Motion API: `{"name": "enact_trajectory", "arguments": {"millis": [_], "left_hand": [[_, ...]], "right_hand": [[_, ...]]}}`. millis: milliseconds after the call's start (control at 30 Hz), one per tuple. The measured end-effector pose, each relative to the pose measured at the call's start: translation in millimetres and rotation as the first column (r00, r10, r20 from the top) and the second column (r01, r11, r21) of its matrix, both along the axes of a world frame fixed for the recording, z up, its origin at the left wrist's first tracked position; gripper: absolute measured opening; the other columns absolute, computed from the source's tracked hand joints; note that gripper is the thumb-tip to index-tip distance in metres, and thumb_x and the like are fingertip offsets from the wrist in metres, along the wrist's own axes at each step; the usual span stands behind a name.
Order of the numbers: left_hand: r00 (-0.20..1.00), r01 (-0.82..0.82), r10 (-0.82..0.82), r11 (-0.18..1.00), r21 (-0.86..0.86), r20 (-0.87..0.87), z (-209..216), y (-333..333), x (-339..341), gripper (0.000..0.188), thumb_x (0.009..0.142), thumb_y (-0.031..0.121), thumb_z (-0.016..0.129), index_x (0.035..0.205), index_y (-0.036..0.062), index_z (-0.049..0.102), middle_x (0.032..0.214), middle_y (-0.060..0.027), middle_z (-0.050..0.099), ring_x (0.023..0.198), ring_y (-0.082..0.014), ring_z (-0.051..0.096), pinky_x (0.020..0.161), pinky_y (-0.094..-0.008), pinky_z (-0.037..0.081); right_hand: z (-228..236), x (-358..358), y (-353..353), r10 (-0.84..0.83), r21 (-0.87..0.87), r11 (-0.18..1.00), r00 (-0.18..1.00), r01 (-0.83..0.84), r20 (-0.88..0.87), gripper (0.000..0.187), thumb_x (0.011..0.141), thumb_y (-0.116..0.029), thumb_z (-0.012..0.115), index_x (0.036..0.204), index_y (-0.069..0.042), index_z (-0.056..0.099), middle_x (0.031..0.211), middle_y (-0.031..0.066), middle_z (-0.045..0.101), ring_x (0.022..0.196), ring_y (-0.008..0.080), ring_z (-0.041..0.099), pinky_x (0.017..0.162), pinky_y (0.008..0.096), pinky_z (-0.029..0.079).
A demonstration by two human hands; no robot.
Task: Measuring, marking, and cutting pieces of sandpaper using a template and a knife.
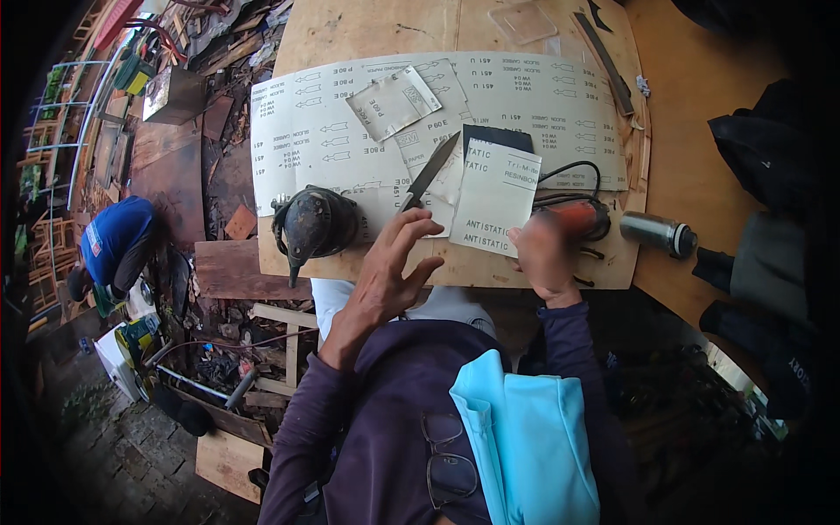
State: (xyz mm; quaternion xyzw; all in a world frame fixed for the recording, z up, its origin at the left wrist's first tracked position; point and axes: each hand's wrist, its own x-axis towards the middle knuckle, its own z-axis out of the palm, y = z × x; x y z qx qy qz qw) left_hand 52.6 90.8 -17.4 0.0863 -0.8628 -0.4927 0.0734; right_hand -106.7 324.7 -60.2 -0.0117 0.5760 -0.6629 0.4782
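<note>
My left hand (391,273) hovers over the table's near edge, fingers apart and holding nothing. Just beyond its fingertips lies a knife (432,170), blade pointing away and to the right. The near right corner of a pale sandpaper sheet (497,194) is pinched by my right hand (544,255), which is partly blurred. A dark grit strip (497,136) shows at the sheet's far edge. Beside my right hand rests an orange corded tool (579,219), partly hidden by it. A smaller sandpaper piece (395,103) lies farther off.
Large printed sandpaper backing (306,114) covers much of the wooden table (367,35). A black rounded tool (317,226) stands at the left. A metal flask (652,233) lies right; a dark strip (604,66) lies far right. A person in blue (118,241) bends down amid scrap wood.
</note>
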Motion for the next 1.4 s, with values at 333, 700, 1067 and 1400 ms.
{"name": "enact_trajectory", "arguments": {"millis": [333,700,1067,1400], "left_hand": [[0.984,-0.126,0.061,0.901,0.416,0.165,-17,0,6,0.039,0.091,0.004,0.080,0.126,0.0026,0.062,0.105,-0.0066,0.065,0.093,-0.0149,0.071,0.088,-0.0303,0.057],[0.977,-0.176,0.210,0.887,0.427,-0.033,-23,15,8,0.024,0.088,0.002,0.081,0.109,0.0014,0.071,0.101,-0.0096,0.071,0.086,-0.0193,0.066,0.078,-0.0301,0.052],[0.964,-0.126,0.204,0.916,0.380,-0.173,17,22,5,0.029,0.081,0.001,0.086,0.106,0.0026,0.072,0.097,-0.0102,0.075,0.080,-0.0240,0.066,0.071,-0.0339,0.050],[0.906,-0.095,0.220,0.938,0.335,-0.361,32,27,2,0.033,0.078,0.000,0.087,0.107,0.0031,0.071,0.094,-0.0089,0.074,0.083,-0.0261,0.067,0.071,-0.0355,0.052]], "right_hand": [[9,0,-18,0.087,-0.033,0.996,0.996,-0.087,0.023,0.034,0.104,-0.018,0.062,0.134,-0.002,0.063,0.101,0.0001,0.070,0.070,0.0005,0.048,0.057,0.0175,0.038],[41,10,-34,-0.072,-0.173,0.983,0.993,0.055,-0.095,0.067,0.103,-0.018,0.067,0.159,-0.004,0.033,0.117,0.0085,0.064,0.070,0.0015,0.053,0.059,0.0175,0.041],[68,48,-21,-0.016,-0.075,0.996,0.743,-0.046,-0.670,0.029,0.092,0.007,0.073,0.118,-0.001,0.065,0.105,0.0120,0.073,0.088,0.0148,0.072,0.079,0.0268,0.058],[93,35,-33,-0.041,-0.126,0.982,0.489,-0.143,-0.871,0.031,0.084,0.003,0.082,0.112,-0.003,0.070,0.099,0.0167,0.074,0.089,0.0254,0.076,0.074,0.0326,0.060]]}}
